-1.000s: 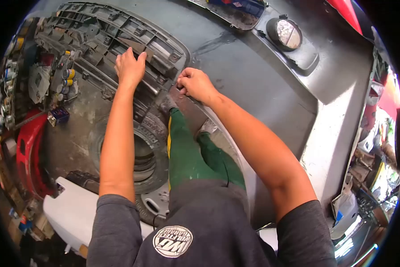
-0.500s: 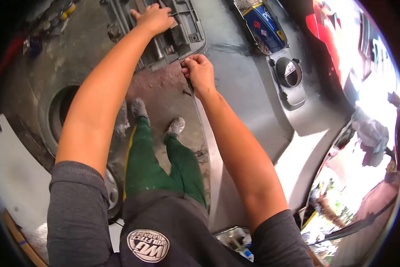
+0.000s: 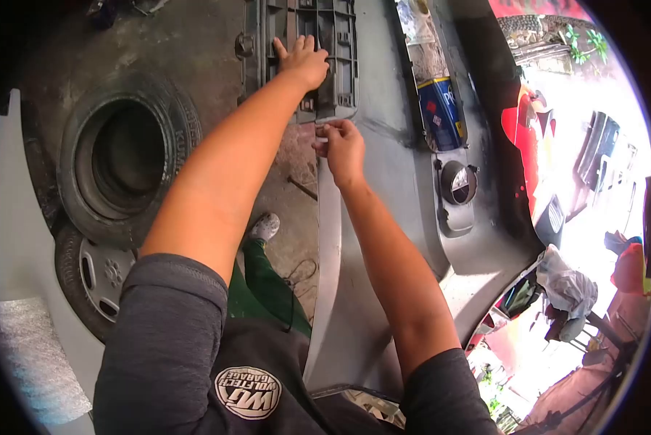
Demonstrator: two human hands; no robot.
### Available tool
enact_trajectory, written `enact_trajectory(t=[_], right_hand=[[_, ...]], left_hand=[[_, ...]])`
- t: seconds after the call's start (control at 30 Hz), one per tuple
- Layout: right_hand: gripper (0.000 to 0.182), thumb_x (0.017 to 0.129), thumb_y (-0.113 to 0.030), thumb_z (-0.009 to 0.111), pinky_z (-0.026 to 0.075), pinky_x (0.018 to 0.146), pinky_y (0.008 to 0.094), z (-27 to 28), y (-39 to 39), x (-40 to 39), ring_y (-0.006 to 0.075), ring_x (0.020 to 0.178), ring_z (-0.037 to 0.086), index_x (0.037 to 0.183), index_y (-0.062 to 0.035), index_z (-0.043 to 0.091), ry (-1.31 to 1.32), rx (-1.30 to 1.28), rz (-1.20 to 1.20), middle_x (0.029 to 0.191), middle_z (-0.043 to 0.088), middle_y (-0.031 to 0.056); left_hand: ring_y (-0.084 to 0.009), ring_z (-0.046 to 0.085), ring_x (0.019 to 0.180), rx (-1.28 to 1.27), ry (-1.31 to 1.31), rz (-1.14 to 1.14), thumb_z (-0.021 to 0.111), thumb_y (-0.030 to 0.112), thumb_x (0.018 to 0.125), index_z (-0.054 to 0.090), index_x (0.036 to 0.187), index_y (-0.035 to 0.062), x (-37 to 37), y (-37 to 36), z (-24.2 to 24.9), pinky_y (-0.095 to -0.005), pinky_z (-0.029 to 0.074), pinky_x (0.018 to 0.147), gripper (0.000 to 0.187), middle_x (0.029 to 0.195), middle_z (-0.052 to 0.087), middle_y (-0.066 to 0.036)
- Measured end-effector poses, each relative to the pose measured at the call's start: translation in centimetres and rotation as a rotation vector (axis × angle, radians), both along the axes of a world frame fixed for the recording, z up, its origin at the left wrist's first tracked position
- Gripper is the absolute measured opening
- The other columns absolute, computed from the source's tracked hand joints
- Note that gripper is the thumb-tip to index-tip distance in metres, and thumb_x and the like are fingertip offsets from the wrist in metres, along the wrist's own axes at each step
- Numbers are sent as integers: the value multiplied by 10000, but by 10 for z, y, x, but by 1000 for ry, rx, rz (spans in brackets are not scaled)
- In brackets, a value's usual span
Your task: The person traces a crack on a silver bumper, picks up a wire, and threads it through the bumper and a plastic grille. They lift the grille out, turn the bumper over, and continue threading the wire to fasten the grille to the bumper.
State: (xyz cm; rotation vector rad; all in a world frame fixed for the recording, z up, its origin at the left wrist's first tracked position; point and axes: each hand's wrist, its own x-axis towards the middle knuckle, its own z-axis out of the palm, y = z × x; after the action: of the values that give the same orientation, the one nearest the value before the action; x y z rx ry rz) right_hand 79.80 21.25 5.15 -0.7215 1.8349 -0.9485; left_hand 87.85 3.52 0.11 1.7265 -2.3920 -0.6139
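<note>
A grey car bumper (image 3: 383,217) stretches along my right side, its edge running down the middle of the view. Against its far part sits a dark plastic grille panel (image 3: 346,43) with ribs and square openings. My left hand (image 3: 304,64) lies on this panel, fingers spread over the ribs. Just below the panel's near corner, my right hand (image 3: 346,151) is closed in a pinch at the bumper's edge. Whatever is between its fingertips is too small to make out.
Left of me lie a large tyre (image 3: 70,156) and a wheel (image 3: 112,272) on the floor. A light panel (image 3: 21,239) stands at far left. Through the bumper's opening shows a blue can (image 3: 439,112). Plastic sheeting (image 3: 568,283) hangs at the right.
The view has shifted, bringing the tyre and wheel more into sight. My left hand still rests on the grille panel, and my right hand stays pinched near its corner.
</note>
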Motion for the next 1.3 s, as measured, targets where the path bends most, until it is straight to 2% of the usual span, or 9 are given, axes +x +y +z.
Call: enact_trajectory(t=[0.27, 0.5, 0.63, 0.67, 0.77, 0.87, 0.97, 1.0, 1.3], right_hand=[[95, 928, -153, 655, 532, 735, 422, -6, 0, -13, 352, 810, 680, 990, -82, 666, 731, -89, 365, 925, 706, 146], [136, 944, -162, 644, 521, 749, 427, -29, 0, -4, 347, 832, 678, 971, -29, 636, 587, -90, 216, 934, 688, 170], [149, 951, -158, 628, 518, 760, 429, -34, 0, -7, 348, 838, 676, 961, -10, 622, 557, -85, 197, 917, 691, 192], [149, 952, -158, 624, 517, 762, 431, -32, -2, -7, 349, 841, 676, 961, -9, 621, 551, -88, 200, 916, 692, 196], [155, 951, -163, 620, 516, 755, 431, -31, 1, -8, 355, 832, 674, 962, -9, 629, 566, -169, 201, 910, 697, 194], [165, 955, -168, 613, 522, 759, 410, -25, -2, -8, 329, 826, 691, 966, -5, 638, 558, -118, 191, 897, 716, 176], [167, 958, -159, 607, 527, 770, 381, -23, -2, -8, 289, 826, 710, 966, 3, 646, 406, -82, 131, 878, 735, 155], [167, 959, -157, 606, 527, 773, 373, -22, 1, -8, 278, 825, 713, 964, 4, 648, 401, -90, 126, 872, 737, 151], [151, 956, -132, 615, 536, 760, 353, -23, 0, -7, 238, 789, 719, 951, 16, 646, 396, -131, 112, 849, 739, 141]], left_hand=[[-286, 242, 1523, -29, 110, -10, 545, 323, 1009, 604, 1357, 177, 8, 6, 3, -720, 29, 1178, 382, 1609, 344, -136], [-281, 184, 1542, 105, 142, 22, 535, 286, 1007, 606, 1363, 164, 5, 5, 5, -691, -38, 1190, 383, 1630, 299, -146], [-319, 158, 1546, 121, 268, 28, 518, 296, 1015, 605, 1364, 111, 9, 11, 6, -627, 34, 1229, 404, 1643, 271, -155], [-370, 312, 1462, -142, 343, 87, 549, 248, 999, 635, 1277, 63, 10, 29, 6, -543, 227, 1211, 346, 1526, 432, -180], [-376, 582, 1049, -304, 788, 189, 589, 118, 941, 655, 1031, 25, 45, 106, 47, -444, 470, 924, 146, 1036, 640, -147], [-219, 634, 837, 253, 1024, 578, 655, 206, 944, 673, 963, 44, 50, 195, 9, -349, 489, 761, 164, 933, 684, -62], [-139, 627, 814, 799, 1410, 711, 694, 264, 952, 697, 1022, 60, 39, 165, -15, -310, 491, 750, 216, 996, 699, -27], [-132, 652, 854, 986, 1592, 926, 707, 275, 956, 708, 1091, 68, 32, 156, -16, -310, 516, 781, 247, 1056, 699, -13], [-191, 693, 994, 943, 1765, 954, 660, 253, 981, 685, 1158, 32, 7, 147, -39, -342, 544, 875, 285, 1122, 708, -76]])
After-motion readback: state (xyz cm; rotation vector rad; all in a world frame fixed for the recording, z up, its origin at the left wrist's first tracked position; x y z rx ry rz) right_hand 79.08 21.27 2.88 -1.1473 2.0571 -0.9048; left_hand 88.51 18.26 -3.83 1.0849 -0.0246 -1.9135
